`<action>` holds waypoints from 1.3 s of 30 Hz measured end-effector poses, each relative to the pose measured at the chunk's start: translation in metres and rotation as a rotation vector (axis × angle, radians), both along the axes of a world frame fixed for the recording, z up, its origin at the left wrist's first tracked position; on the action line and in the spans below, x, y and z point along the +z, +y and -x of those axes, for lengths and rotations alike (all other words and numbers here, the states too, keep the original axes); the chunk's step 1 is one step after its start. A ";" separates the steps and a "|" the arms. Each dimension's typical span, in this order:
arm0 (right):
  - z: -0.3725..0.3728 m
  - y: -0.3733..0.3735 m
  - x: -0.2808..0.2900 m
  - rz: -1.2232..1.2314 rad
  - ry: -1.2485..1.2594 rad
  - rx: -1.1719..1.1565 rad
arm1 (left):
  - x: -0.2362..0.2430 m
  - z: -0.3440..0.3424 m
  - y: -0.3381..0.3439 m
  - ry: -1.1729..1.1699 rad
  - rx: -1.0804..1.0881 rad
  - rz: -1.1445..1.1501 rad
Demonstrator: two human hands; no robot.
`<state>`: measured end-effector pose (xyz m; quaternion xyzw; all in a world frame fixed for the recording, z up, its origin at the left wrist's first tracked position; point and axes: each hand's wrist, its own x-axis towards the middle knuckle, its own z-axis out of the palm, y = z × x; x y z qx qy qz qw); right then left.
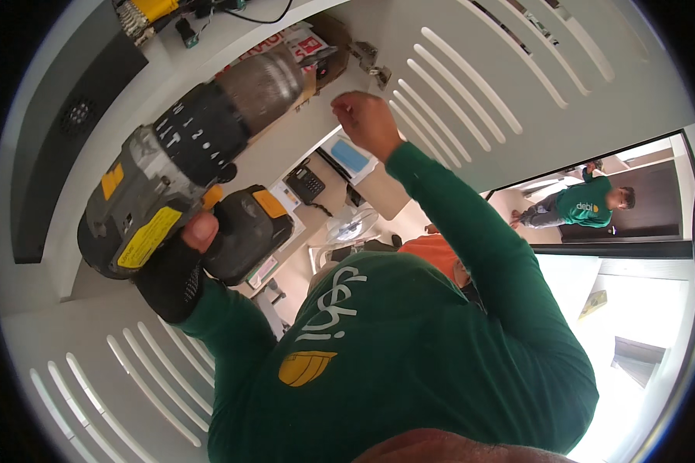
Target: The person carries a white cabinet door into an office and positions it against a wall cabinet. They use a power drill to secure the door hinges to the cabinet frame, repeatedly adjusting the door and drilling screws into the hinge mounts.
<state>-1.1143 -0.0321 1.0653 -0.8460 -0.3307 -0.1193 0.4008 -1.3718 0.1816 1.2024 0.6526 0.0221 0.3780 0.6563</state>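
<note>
My left hand (199,231) is closed around a cordless drill (150,204) with a grey and black body, a yellow label and a black battery. Its thumb shows by the grip; a black covering wraps the hand and wrist, and the other fingers are hidden. The metal chuck (262,89) points up and right toward the inside of a white cabinet (340,19). To the right of the chuck, apart from it, my right hand (367,122) is raised with its fingers curled together near a metal hinge (371,63). Anything pinched there is too small to make out.
A slotted white cabinet door (471,85) stands beside my right arm; another slotted panel (154,363) is at lower left. Below are a desk phone (305,184) and a chair (351,225). Someone in orange (428,251) is behind; a green-shirted person (583,202) shows at right.
</note>
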 end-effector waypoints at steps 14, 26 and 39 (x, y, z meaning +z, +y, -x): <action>-0.057 0.052 -0.033 0.480 -0.341 0.168 | -0.030 0.018 0.026 0.064 0.197 -0.006; -0.058 0.050 -0.042 0.422 -0.348 0.138 | -0.046 0.010 0.029 0.194 0.242 0.066; 0.019 0.011 0.020 -0.420 0.462 0.025 | -0.064 -0.018 0.011 0.191 -0.076 0.323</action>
